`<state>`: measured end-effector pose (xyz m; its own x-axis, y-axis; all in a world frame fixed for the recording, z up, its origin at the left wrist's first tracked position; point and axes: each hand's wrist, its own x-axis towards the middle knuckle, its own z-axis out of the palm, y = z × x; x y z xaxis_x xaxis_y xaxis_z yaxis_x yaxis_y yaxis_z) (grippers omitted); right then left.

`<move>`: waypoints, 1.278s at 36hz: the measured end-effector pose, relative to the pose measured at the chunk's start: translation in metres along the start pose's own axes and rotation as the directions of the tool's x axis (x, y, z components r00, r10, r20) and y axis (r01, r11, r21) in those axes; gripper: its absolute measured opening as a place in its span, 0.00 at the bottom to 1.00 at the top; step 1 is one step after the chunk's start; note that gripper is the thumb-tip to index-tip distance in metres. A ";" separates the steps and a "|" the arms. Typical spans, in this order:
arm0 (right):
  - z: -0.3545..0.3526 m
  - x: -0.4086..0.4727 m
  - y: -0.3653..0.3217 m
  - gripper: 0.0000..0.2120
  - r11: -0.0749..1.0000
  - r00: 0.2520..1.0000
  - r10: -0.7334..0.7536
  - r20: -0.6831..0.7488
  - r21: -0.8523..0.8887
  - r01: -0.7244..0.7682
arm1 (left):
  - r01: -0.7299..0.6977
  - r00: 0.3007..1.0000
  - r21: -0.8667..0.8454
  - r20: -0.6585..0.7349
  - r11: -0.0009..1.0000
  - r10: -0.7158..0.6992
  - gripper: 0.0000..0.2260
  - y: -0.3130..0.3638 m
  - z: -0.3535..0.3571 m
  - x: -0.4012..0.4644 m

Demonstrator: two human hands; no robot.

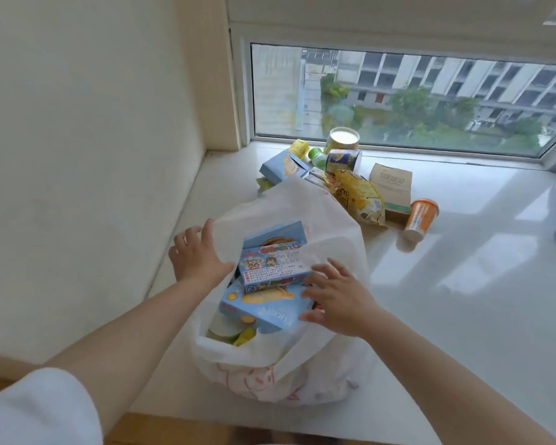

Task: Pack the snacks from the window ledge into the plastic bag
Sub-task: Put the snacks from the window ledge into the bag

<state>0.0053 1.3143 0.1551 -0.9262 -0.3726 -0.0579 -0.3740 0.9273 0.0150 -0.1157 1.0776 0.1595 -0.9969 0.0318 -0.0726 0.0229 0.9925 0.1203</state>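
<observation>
Fingers (326, 268) of the right hand (337, 300) are spread apart and lie flat on two light blue boxes inside the plastic bag (280, 364); the hand presses on them but does not close around anything. The upper one, a small cartoon box (275, 260), lies across a bigger blue biscuit box (264, 311), and both stick out of the mouth of the bag. Under them, something pale green and something yellow are partly visible, but I cannot tell what they are.

The left hand (196, 255) is on the left side of the bag. Its fingers are open and its thumb touches the white rim, so it seems to hold the mouth open; whether it really pinches the plastic I cannot tell. A white sleeve (36, 409) covers the upper part of the left arm.

The bag stands on the white window ledge (463, 284), near its front edge. Behind the bag more snacks wait on the ledge: another blue box (281, 165), a yellow chips bag (360, 194), a brown paper pouch (394, 187), an orange cup (421, 218) lying on its side, a yellow can (342, 139) just beside the window (430, 97), and a blue and yellow tub (342, 160) in front of it.
</observation>
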 end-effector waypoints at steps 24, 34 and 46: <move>-0.096 -0.076 0.021 0.07 0.911 0.911 0.408 0.067 -0.099 -0.400 | 0.126 0.971 -0.229 0.228 0.965 -0.073 0.16 0.016 -0.043 -0.067; -0.111 -0.116 0.034 0.11 0.734 0.736 0.676 -0.037 -0.061 -0.677 | 0.089 0.978 -0.343 0.208 0.935 -0.016 0.15 0.055 -0.059 -0.069; -0.084 -0.098 0.032 0.11 0.808 0.782 0.582 0.222 -0.046 -0.587 | 0.225 0.960 -0.384 0.246 0.896 -0.135 0.35 0.041 -0.054 -0.036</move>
<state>0.0804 1.3775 0.2451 -0.9315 0.2558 -0.2585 0.2398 0.9664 0.0923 -0.0825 1.1104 0.2205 -0.9412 -0.0748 -0.3294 -0.2327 0.8506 0.4715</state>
